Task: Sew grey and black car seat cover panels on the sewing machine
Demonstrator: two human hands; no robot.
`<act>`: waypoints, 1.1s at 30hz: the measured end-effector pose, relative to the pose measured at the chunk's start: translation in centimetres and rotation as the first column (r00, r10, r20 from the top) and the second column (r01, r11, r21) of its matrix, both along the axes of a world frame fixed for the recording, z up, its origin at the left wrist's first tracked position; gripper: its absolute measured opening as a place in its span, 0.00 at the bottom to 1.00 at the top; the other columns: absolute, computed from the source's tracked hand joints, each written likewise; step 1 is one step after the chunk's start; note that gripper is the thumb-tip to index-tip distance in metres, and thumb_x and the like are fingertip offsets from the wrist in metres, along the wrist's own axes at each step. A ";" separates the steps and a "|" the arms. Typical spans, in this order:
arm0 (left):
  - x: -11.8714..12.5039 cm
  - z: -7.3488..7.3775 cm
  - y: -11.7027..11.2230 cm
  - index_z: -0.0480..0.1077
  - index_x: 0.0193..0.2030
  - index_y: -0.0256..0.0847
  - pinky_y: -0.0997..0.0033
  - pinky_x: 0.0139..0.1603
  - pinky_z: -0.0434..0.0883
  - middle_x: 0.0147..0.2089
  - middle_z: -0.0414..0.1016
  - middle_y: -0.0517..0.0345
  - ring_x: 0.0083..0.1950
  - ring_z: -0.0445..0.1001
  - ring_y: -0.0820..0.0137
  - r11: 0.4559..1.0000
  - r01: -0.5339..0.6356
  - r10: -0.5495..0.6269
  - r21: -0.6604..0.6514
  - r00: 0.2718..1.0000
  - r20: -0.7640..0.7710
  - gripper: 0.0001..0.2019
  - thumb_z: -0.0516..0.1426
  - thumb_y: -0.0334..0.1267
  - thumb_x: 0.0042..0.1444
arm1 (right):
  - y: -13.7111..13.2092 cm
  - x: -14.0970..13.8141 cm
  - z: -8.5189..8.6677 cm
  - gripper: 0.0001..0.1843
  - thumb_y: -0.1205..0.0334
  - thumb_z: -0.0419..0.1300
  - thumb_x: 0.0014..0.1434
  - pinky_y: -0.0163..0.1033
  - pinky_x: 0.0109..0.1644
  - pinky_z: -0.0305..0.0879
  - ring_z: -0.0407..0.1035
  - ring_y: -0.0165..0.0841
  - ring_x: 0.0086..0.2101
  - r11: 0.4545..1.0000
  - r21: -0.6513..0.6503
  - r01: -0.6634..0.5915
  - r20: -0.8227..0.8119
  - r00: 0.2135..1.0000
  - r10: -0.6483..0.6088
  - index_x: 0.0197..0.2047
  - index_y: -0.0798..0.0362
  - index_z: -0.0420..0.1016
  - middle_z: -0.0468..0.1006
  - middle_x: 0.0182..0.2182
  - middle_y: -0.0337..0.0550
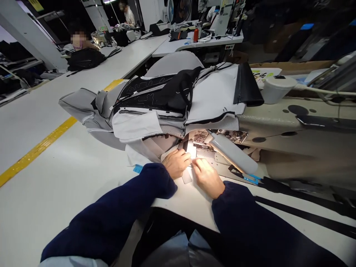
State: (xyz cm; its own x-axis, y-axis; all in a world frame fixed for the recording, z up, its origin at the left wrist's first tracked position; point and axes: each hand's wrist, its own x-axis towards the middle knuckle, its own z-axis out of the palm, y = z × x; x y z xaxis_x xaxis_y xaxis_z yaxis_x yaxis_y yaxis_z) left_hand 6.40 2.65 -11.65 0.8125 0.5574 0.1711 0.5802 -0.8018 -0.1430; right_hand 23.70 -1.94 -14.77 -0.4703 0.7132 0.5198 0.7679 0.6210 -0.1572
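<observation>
My left hand (pixel 177 163) rests at the front of the sewing machine's lit work area, its fingers curled and pressed together. Close on its right, my right hand (pixel 208 177) is closed in a pinch, fingertips almost meeting the left ones. Whatever lies between the fingertips is too small and brightly lit to make out. A grey and black unfinished bag (pixel 164 94) is heaped just beyond both hands, with a loose white fabric flap (pixel 136 126) toward me. The metal sewing parts (pixel 204 142) sit directly behind my fingers, under a lit lamp (pixel 235 152).
The cream machine body (pixel 278 128) fills the right side. Black straps (pixel 303 215) with a blue clip (pixel 251 180) trail over the table's right side. Yellow tape (pixel 39 150) crosses the white table (pixel 91 185). Across it, a person sits behind a black bundle (pixel 85 59).
</observation>
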 end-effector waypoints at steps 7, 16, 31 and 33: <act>0.1 0.2 -0.2 0.69 0.41 0.37 0.61 0.41 0.59 0.42 0.68 0.52 0.42 0.61 0.64 1.000 -0.003 0.003 0.017 1.000 0.020 0.08 0.49 0.29 0.59 | -2.2 -0.3 0.1 0.17 0.77 0.46 0.62 0.45 0.51 0.66 0.65 0.41 0.45 0.999 0.044 0.014 0.105 0.994 -0.018 0.46 0.69 0.73 0.73 0.42 0.61; -0.3 0.0 0.5 0.69 0.42 0.38 0.61 0.39 0.58 0.44 0.68 0.50 0.41 0.61 0.64 0.999 0.029 -0.029 0.046 1.000 0.004 0.09 0.50 0.29 0.58 | -2.2 -0.8 0.3 0.17 0.68 0.48 0.65 0.52 0.54 0.66 0.66 0.45 0.48 1.000 0.031 0.006 0.120 0.993 -0.010 0.52 0.68 0.69 0.73 0.43 0.62; 0.0 -0.8 3.3 0.71 0.40 0.40 0.62 0.37 0.56 0.34 0.69 0.55 0.38 0.63 0.65 0.988 0.082 -0.085 0.128 0.996 0.021 0.11 0.48 0.29 0.61 | 0.3 -1.2 0.0 0.15 0.66 0.49 0.65 0.50 0.56 0.62 0.67 0.45 0.45 0.991 0.116 0.072 0.192 0.977 -0.094 0.45 0.68 0.72 0.73 0.38 0.60; 0.2 -0.8 4.0 0.72 0.41 0.40 0.62 0.38 0.57 0.35 0.70 0.54 0.39 0.64 0.65 0.992 0.065 -0.067 0.110 0.998 0.015 0.11 0.49 0.30 0.61 | 0.8 -1.2 -0.1 0.15 0.66 0.49 0.65 0.49 0.56 0.63 0.66 0.46 0.46 0.988 0.126 0.088 0.178 0.978 -0.110 0.45 0.68 0.73 0.73 0.40 0.62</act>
